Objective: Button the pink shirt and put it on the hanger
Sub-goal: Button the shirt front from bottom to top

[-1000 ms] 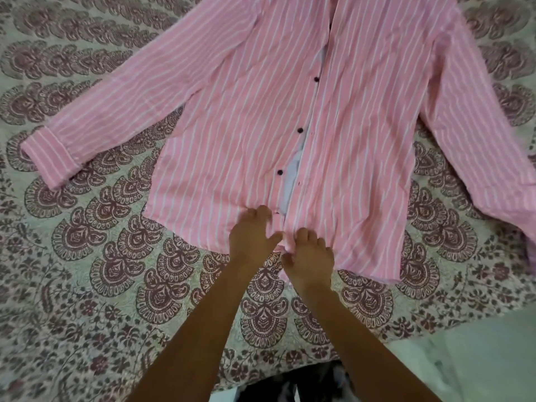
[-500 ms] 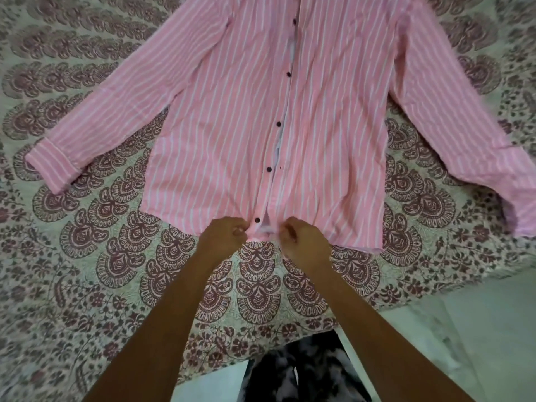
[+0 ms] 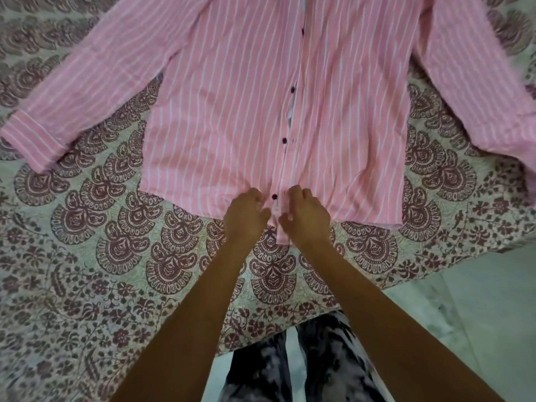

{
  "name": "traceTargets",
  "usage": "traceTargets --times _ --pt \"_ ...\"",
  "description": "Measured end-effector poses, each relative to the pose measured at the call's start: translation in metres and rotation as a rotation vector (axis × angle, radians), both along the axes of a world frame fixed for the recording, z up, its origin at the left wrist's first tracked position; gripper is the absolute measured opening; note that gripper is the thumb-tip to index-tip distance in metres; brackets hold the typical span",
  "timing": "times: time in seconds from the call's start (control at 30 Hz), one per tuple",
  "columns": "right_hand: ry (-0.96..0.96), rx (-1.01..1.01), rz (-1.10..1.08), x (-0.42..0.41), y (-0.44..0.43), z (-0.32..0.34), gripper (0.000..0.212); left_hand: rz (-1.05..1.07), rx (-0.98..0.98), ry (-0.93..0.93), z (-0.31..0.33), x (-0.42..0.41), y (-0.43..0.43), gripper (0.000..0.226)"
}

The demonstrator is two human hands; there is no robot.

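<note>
The pink shirt [image 3: 232, 111] with white stripes lies flat and face up on the bed, sleeves spread to both sides. Small dark buttons run down its front placket; the lowest button [image 3: 274, 195] sits between my hands. My left hand [image 3: 245, 216] pinches the left front edge at the hem. My right hand [image 3: 306, 216] pinches the right front edge beside it. Both hands hold the two edges close together at the bottom of the placket. No hanger is in view.
A bedsheet [image 3: 121, 256] with a maroon paisley print covers the bed. The bed's near edge runs across the lower frame, with pale floor [image 3: 478, 314] at the right. My legs in dark patterned trousers [image 3: 290, 369] stand against the edge.
My hands went from pressing on the hem with straight fingers to pinching the two front edges. The open gap along the placket has closed up.
</note>
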State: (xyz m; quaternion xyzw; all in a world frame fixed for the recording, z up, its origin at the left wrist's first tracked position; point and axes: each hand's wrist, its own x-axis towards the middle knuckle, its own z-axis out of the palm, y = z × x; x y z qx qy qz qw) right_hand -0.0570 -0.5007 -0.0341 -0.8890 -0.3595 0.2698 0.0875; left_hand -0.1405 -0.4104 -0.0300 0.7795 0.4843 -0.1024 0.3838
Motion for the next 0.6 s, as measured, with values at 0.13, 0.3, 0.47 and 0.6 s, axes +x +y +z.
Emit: traceTargets --times 0.13,0.3,0.47,0.6 --pt "0.121 0.012 -0.224 -0.001 0.011 0.008 0.03 0.019 -0.107 -0.116 0.014 -0.009 0.025 0.002" --pt "0.167 -0.011 -0.302 -0.006 0.014 0.011 0.044 0.301 -0.498 -0.334 0.038 -0.02 0.069 0.023" --pt "-0.007 -0.177 -0.259 -0.015 0.027 0.001 0.056 0.251 -0.467 -0.228 0.03 -0.02 0.078 0.019" --pt "-0.005 -0.11 -0.332 -0.011 0.027 -0.003 0.034 -0.375 -0.467 0.0 0.016 -0.024 0.055 0.031"
